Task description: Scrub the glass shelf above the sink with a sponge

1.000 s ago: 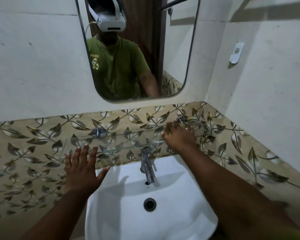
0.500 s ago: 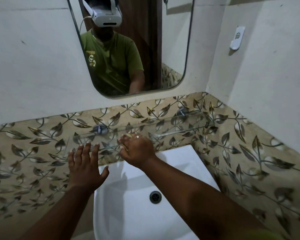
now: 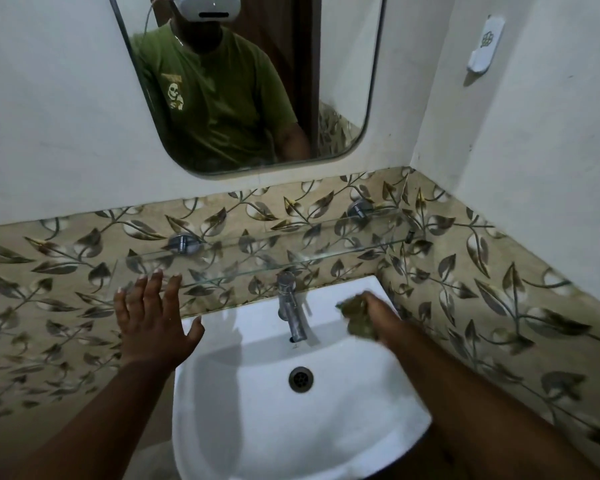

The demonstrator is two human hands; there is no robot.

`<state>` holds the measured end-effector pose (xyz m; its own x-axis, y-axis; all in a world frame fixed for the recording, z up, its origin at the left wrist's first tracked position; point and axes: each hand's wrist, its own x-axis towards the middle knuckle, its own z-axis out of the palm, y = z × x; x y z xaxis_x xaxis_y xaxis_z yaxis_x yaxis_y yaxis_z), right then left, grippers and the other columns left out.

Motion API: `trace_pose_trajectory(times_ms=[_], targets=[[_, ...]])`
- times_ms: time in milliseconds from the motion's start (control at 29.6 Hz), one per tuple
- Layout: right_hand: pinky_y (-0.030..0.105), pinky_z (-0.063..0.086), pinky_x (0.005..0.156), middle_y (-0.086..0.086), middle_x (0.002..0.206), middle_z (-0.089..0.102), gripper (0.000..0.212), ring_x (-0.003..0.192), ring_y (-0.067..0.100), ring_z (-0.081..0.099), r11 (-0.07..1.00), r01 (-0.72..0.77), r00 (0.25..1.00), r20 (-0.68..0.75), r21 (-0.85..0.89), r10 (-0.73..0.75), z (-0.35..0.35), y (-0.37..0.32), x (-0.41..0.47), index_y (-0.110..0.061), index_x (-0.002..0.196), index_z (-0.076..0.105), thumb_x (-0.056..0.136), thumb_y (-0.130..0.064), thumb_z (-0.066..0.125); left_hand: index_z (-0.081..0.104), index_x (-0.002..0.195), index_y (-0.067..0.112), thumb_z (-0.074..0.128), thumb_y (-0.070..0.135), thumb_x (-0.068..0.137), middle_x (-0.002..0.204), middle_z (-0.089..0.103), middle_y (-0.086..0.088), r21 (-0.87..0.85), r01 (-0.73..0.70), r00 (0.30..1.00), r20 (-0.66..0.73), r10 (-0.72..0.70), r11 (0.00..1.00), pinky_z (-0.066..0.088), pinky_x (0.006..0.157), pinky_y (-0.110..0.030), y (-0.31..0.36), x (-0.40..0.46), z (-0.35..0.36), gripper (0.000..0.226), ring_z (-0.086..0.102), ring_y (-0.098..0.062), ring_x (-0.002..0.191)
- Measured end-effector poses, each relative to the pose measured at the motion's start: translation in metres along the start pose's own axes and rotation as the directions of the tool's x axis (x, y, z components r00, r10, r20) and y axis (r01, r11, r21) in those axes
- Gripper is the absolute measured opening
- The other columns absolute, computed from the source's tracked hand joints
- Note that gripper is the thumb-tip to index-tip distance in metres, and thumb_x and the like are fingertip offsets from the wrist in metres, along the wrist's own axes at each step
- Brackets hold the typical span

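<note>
A clear glass shelf (image 3: 267,252) runs along the leaf-patterned tile wall above the white sink (image 3: 326,427), held by two chrome brackets. My left hand (image 3: 153,320) is spread open, its fingertips at the shelf's front left edge. My right hand (image 3: 378,320) is lower, over the sink's back right rim, closed around a greenish sponge (image 3: 355,317) that looks blurred. The right hand is below the shelf and not touching it.
A chrome tap (image 3: 290,306) stands at the sink's back centre, under the shelf. The drain (image 3: 301,378) is in the basin. A mirror (image 3: 250,81) hangs above, showing a person in a green shirt. A white fitting (image 3: 484,43) sits on the right wall.
My right hand with the sponge swept left along the shelf, then dropped off it down to the right side of the sink rim. My left hand stayed at the shelf's left edge.
</note>
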<state>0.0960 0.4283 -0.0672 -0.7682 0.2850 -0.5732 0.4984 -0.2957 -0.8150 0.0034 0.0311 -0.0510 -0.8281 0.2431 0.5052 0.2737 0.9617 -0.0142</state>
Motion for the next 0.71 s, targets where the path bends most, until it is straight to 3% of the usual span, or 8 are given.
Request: trace_pose_trajectory(times_ms=[101,202,270,371,405,472,573,708], targets=[[0.032,0.035,0.05,0.006,0.06,0.054,0.036,0.054,0.026,0.048,0.828,0.274,0.924,-0.105,-0.489,-0.368,-0.014,-0.047,0.016,-0.009,0.076,0.064,0.103,-0.024,0.047,0.042,0.147,0.013,0.054,0.056,0.068,0.149,0.041,-0.02,0.017,-0.002,0.997,-0.078,0.003,1.0,0.005,0.121,-0.058,0.002,-0.003,0.0,0.09,0.035,-0.045,0.139],[0.048,0.058,0.08,0.008,0.092,0.075,0.028,0.087,0.032,0.071,0.55,0.389,0.87,0.097,-0.739,-0.484,-0.022,-0.048,0.034,-0.013,0.1,0.072,0.102,-0.035,0.055,0.045,0.144,0.012,0.057,0.054,0.069,0.147,0.045,-0.02,0.043,0.005,0.986,-0.169,0.002,0.999,0.008,0.121,-0.059,0.003,-0.002,0.008,0.086,0.037,-0.044,0.138],[0.056,0.043,0.112,0.013,0.14,0.061,0.038,0.13,0.032,0.057,0.195,0.336,0.884,0.236,-0.922,-0.404,-0.026,-0.024,0.047,-0.018,0.133,0.065,0.104,-0.037,0.05,0.046,0.144,0.013,0.057,0.054,0.071,0.147,0.045,-0.019,0.071,-0.009,0.975,-0.221,0.025,0.997,0.01,0.121,-0.059,0.001,-0.005,0.012,0.085,0.037,-0.043,0.138],[0.056,0.026,0.122,0.013,0.168,0.024,0.07,0.153,0.04,0.026,-0.252,0.278,0.83,0.364,-0.927,-0.423,-0.033,0.018,0.088,-0.016,0.159,0.035,0.107,-0.049,0.001,0.045,0.144,0.013,0.054,0.055,0.076,0.145,0.046,-0.019,0.098,-0.009,0.959,-0.281,0.037,0.995,0.014,0.12,-0.061,-0.001,0.004,0.023,0.081,0.037,-0.042,0.137],[0.056,0.019,0.125,0.011,0.171,0.007,0.078,0.156,0.041,0.012,-0.296,0.237,0.856,0.343,-0.925,-0.387,-0.035,0.028,0.097,-0.018,0.164,0.015,0.1,-0.055,-0.01,0.045,0.144,0.013,0.053,0.055,0.077,0.144,0.046,-0.02,0.109,-0.011,0.949,-0.311,0.044,0.994,0.016,0.12,-0.061,-0.003,0.006,0.026,0.08,0.037,-0.042,0.136],[0.053,0.002,0.127,0.003,0.171,-0.014,0.076,0.156,0.039,-0.011,-0.291,0.192,0.903,0.285,-0.937,-0.321,-0.039,0.044,0.109,-0.026,0.163,-0.009,0.097,-0.063,0.003,0.045,0.143,0.012,0.054,0.054,0.076,0.143,0.046,-0.021,0.127,-0.018,0.941,-0.333,0.06,0.992,0.016,0.119,-0.061,-0.005,0.007,0.029,0.079,0.037,-0.042,0.135],[0.058,0.003,0.124,0.0,0.173,-0.009,0.081,0.158,0.035,-0.008,-0.32,0.213,0.896,0.315,-0.923,-0.312,-0.036,0.051,0.111,-0.034,0.163,-0.003,0.099,-0.067,0.034,0.045,0.142,0.011,0.055,0.052,0.074,0.142,0.045,-0.021,0.141,-0.02,0.94,-0.335,0.067,0.99,0.016,0.119,-0.061,-0.01,0.0,0.035,0.08,0.036,-0.043,0.135],[0.065,0.007,0.122,-0.005,0.172,-0.012,0.086,0.157,0.034,-0.007,-0.266,0.229,0.935,0.287,-0.937,-0.207,-0.036,0.038,0.1,-0.034,0.163,-0.006,0.097,-0.07,0.037,0.044,0.143,0.012,0.056,0.054,0.072,0.144,0.044,-0.02,0.13,-0.021,0.959,-0.278,0.057,0.991,0.015,0.118,-0.062,-0.007,-0.006,0.04,0.084,0.036,-0.044,0.136]])
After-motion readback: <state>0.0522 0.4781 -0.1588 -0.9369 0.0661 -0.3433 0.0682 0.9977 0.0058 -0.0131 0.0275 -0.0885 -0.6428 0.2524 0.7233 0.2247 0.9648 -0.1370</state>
